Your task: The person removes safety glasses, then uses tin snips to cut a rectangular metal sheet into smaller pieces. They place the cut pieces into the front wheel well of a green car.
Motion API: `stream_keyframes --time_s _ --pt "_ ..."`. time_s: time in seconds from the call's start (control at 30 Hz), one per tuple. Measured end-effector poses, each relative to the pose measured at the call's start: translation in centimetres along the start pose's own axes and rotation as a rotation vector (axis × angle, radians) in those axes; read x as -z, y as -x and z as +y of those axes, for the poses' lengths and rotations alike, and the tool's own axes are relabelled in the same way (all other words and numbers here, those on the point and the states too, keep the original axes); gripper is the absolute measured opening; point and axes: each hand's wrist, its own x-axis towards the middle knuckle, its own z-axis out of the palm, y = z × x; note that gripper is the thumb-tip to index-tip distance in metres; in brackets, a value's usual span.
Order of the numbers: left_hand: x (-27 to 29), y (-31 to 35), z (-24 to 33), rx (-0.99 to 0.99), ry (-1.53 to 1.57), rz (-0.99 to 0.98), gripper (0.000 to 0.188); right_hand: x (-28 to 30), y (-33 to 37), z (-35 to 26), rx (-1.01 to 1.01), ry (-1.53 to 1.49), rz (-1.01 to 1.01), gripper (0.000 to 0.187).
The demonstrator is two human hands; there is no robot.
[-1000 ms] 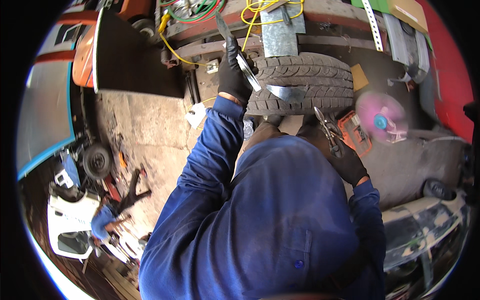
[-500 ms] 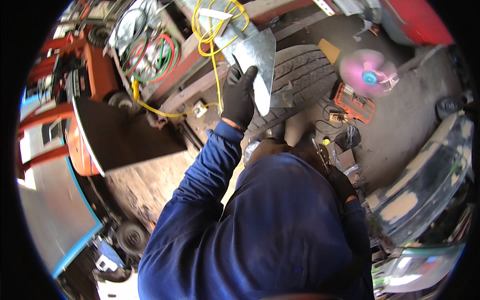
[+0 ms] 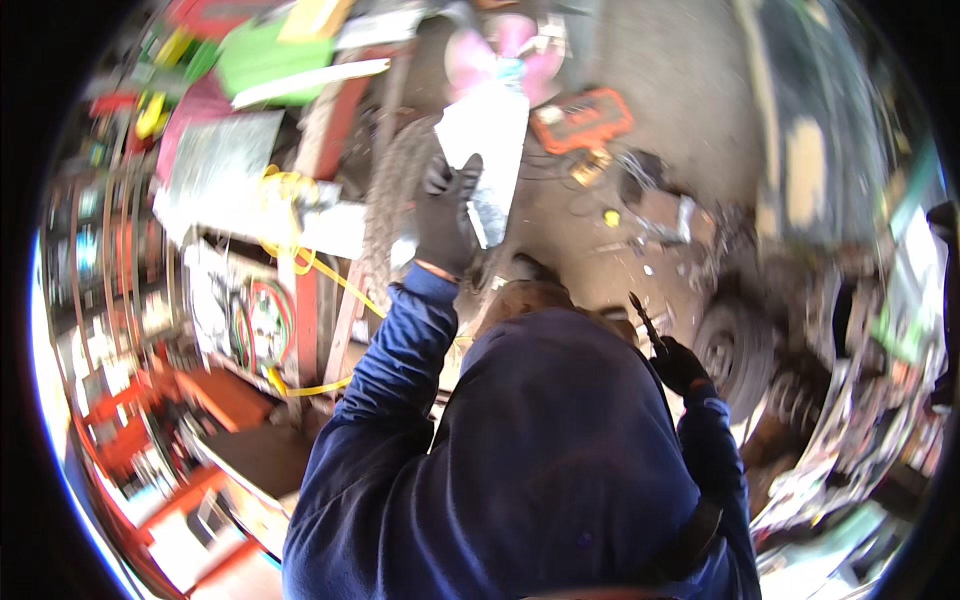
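My left hand (image 3: 449,212), in a black glove, is closed on a bright piece of sheet metal (image 3: 493,150) held up in front of me. The thumb and fingers grip its left edge. Low at my right side, my right hand (image 3: 682,367), also gloved in black, grips a slim dark pointed hand tool (image 3: 646,320). Its tip points up and away from me; the blur hides its exact kind. Beyond the sheet metal stands a pink fan (image 3: 548,62), partly covered by it. To the left of my left hand is a big tyre (image 3: 400,165).
An orange tool case (image 3: 583,120) lies on the floor ahead, with cables nearby. A yellow cord (image 3: 335,275) runs from the bench at left. On the right are a wheel (image 3: 735,350) and a worn vehicle panel (image 3: 805,150). An orange machine (image 3: 220,395) stands at lower left.
My view has swung to the right, so the fan, tyre and bench sit farther left. The sheet metal stays in my left hand. The tool in my right hand now shows more plainly.
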Motion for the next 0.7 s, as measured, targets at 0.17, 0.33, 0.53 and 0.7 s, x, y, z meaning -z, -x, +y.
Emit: stream_keyframes --time_s 0.17,0.33,0.53,0.7 --pt "-10.7 3.4 0.2 0.322 0.141 -0.296 0.021 -10.4 4.8 11.5 0.023 0.004 0.027 0.062" --pt "-21.2 9.7 -0.6 0.248 -0.093 -0.804 0.015 -19.2 10.2 18.0 -0.35 -0.571 0.026 0.057" --pt "-31.7 17.0 -0.8 0.143 -0.339 -1.306 0.026 -23.3 16.3 19.2 -0.59 -0.929 0.166 0.057" --pt "-38.5 19.9 -1.1 -0.082 -0.499 -1.608 0.027 -27.0 17.7 17.9 -0.743 -1.264 0.348 0.061"
